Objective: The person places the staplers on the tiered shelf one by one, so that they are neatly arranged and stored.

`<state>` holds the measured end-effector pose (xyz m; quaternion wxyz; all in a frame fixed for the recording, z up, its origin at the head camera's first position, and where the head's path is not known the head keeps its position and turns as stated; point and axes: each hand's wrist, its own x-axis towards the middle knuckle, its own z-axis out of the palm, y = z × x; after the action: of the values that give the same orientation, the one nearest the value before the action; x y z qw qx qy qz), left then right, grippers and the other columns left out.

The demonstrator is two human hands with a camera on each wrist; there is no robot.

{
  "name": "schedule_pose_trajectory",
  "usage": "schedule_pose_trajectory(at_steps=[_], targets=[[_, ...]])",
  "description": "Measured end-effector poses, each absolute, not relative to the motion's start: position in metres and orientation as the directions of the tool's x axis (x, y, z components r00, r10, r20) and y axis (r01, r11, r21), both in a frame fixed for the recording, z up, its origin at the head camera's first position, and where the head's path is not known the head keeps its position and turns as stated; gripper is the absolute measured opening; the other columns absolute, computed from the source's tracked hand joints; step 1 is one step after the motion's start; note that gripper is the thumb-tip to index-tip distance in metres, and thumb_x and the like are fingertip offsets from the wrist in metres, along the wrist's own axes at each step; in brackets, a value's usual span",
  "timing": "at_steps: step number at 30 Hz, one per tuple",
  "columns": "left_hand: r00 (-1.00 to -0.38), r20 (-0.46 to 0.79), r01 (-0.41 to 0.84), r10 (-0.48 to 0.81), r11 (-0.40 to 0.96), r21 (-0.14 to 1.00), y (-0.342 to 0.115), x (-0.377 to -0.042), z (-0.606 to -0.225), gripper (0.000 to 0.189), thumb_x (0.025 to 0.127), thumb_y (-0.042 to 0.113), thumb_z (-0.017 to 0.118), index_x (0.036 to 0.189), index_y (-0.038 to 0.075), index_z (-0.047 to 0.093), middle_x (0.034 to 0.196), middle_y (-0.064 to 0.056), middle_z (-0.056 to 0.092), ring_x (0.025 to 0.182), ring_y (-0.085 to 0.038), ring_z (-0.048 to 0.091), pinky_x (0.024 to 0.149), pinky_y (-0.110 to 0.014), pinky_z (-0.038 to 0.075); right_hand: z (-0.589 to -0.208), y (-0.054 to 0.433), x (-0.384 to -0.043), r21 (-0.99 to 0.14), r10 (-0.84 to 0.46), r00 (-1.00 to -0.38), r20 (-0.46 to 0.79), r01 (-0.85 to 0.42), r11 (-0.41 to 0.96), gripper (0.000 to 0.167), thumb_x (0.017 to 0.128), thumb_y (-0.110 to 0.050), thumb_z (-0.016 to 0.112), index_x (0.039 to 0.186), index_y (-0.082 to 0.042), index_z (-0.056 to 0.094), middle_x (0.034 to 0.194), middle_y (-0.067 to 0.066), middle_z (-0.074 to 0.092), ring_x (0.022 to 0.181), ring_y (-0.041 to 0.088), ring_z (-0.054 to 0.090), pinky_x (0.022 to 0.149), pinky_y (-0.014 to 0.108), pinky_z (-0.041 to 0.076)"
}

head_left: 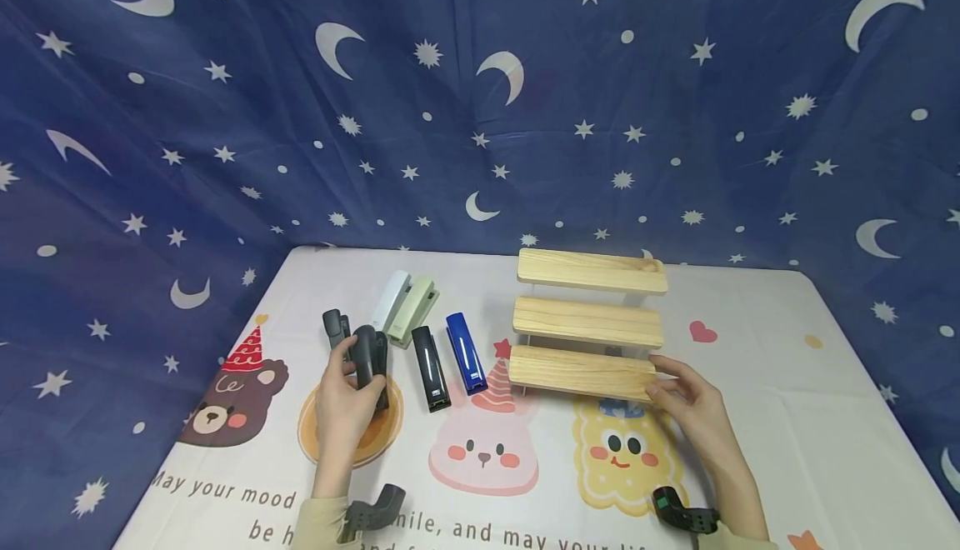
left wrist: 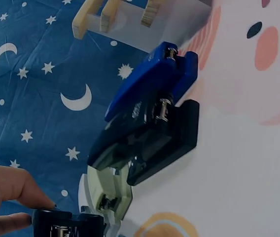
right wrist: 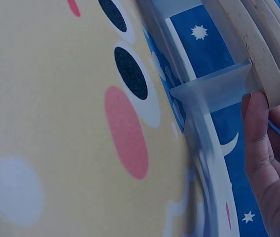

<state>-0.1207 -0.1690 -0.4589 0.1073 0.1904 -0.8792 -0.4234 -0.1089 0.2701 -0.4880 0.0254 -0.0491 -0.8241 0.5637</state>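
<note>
In the head view my left hand [head_left: 345, 404] grips a black stapler [head_left: 365, 357] at the left of the table, thumb on its near side. Another dark stapler [head_left: 333, 327] lies just behind that hand. To its right lie a white stapler [head_left: 392, 298], a pale green stapler [head_left: 415, 312], a black stapler [head_left: 431, 368] and a blue stapler [head_left: 467, 353]. My right hand [head_left: 693, 404] pinches the right end of the lowest board of a three-tier wooden shelf [head_left: 581, 372]. The right wrist view shows thumb and fingers on that board end [right wrist: 274, 86].
Translucent side panels [right wrist: 214, 89] hold up the boards. A white tablecloth [head_left: 780, 417] printed with cartoon animals and lettering covers the table. Behind and at both sides hangs a blue curtain [head_left: 465, 158] with moons and stars. Black wrist straps with cameras [head_left: 678, 512] sit on both wrists.
</note>
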Motion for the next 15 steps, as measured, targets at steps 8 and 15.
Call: schedule_pose_trajectory(at_steps=[8, 15], targets=[[-0.908, 0.056, -0.215, -0.416, 0.575, 0.789, -0.162, -0.124, -0.45, 0.071, 0.074, 0.005, 0.066, 0.141, 0.015, 0.045, 0.111, -0.019, 0.059, 0.088, -0.028, 0.056, 0.064, -0.026, 0.042, -0.488, 0.27, -0.108, -0.935, 0.109, -0.994, -0.02, 0.057, 0.35, 0.049, 0.089, -0.015, 0.067, 0.133, -0.002, 0.051, 0.093, -0.016, 0.064, 0.084, -0.005, 0.062, 0.074, 0.013, 0.051], [-0.91, 0.087, -0.187, -0.406, 0.588, 0.787, -0.154, -0.129, -0.443, 0.07, 0.074, 0.007, 0.067, 0.139, 0.017, 0.046, 0.114, -0.019, 0.061, 0.091, -0.029, 0.058, 0.069, -0.028, 0.041, -0.487, 0.27, -0.108, -0.93, 0.114, -0.993, -0.023, 0.064, 0.361, 0.049, 0.089, -0.016, 0.067, 0.133, -0.002, 0.051, 0.093, -0.015, 0.064, 0.084, -0.005, 0.061, 0.074, 0.013, 0.05]])
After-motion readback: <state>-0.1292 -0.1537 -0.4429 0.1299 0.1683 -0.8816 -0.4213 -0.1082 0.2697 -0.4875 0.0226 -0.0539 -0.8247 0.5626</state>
